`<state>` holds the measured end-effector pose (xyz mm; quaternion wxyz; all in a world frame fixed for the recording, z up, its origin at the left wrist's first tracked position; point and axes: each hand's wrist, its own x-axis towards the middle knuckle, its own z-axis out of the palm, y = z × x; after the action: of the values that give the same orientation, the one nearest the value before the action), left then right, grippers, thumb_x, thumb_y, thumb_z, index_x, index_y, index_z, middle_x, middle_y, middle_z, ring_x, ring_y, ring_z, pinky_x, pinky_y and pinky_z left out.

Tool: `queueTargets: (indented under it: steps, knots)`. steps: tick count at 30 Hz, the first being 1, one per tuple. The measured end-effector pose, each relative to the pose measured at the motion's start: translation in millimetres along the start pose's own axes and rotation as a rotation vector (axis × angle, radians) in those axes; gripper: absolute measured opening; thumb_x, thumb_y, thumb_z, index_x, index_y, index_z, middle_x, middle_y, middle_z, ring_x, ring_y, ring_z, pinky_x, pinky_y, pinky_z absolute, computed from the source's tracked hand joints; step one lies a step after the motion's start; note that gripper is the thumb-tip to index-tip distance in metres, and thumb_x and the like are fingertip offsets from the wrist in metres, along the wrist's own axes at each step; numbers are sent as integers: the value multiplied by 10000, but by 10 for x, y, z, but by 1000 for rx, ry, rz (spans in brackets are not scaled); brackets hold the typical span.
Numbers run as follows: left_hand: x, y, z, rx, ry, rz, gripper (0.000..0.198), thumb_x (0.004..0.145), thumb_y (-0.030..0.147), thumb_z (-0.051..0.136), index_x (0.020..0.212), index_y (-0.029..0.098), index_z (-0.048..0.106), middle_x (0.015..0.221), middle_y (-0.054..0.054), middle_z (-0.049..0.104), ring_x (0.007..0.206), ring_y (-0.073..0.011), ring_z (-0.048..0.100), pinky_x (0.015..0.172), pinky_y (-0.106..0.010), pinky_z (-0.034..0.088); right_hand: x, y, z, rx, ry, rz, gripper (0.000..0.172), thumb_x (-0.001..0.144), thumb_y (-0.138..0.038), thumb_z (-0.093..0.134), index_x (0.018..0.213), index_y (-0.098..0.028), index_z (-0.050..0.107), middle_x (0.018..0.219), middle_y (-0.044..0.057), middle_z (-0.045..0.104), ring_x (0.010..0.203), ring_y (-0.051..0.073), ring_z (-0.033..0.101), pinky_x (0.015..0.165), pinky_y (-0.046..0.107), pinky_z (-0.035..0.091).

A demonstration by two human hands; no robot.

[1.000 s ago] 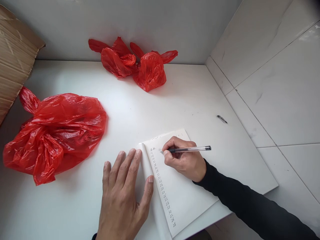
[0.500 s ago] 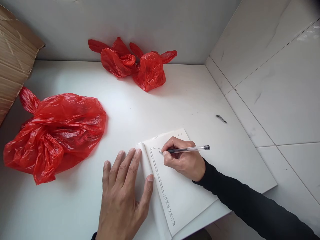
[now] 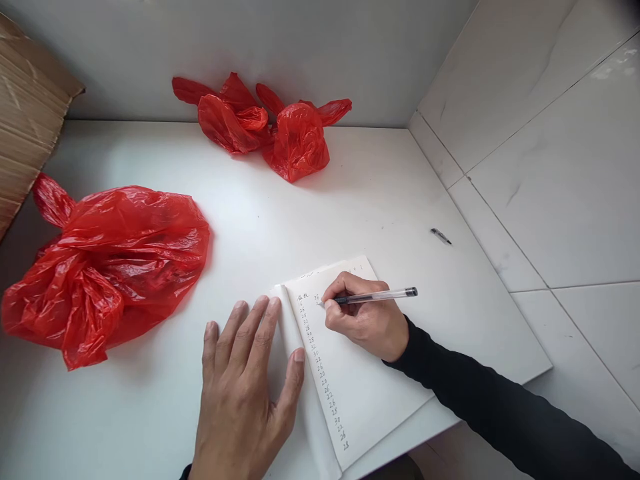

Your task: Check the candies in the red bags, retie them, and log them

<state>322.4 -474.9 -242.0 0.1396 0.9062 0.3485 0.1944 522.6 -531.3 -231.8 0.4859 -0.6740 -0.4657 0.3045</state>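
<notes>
An open white notebook (image 3: 365,380) lies near the front edge of the white table (image 3: 325,213), with a column of handwritten numbers down its left side. My right hand (image 3: 367,320) grips a clear pen (image 3: 380,295) whose tip touches the page at the top of a second column. My left hand (image 3: 240,393) lies flat, fingers spread, pressing on the notebook's left page beside the fold.
A large red plastic bag (image 3: 110,267) sits at the left, and two smaller red bags (image 3: 265,127) rest against the back wall. A pen cap (image 3: 441,236) lies near the right tiled wall (image 3: 550,167). Cardboard (image 3: 25,113) leans at the far left.
The pen tip has shifted slightly down the page below the first number of the second column. The left hand stays put.
</notes>
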Motion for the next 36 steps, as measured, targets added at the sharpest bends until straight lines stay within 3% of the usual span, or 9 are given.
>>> queueTargets:
  steps: [36]
  knots:
    - [-2, -1, 1, 1, -1, 6, 633, 950, 313, 523, 1543, 182, 346, 1530, -120, 478, 1487, -321, 305, 1233, -586, 160, -3, 2, -17, 30, -4, 28, 122, 782, -101, 601, 798, -222, 602, 672, -61, 589, 559, 87, 506, 511, 199, 432]
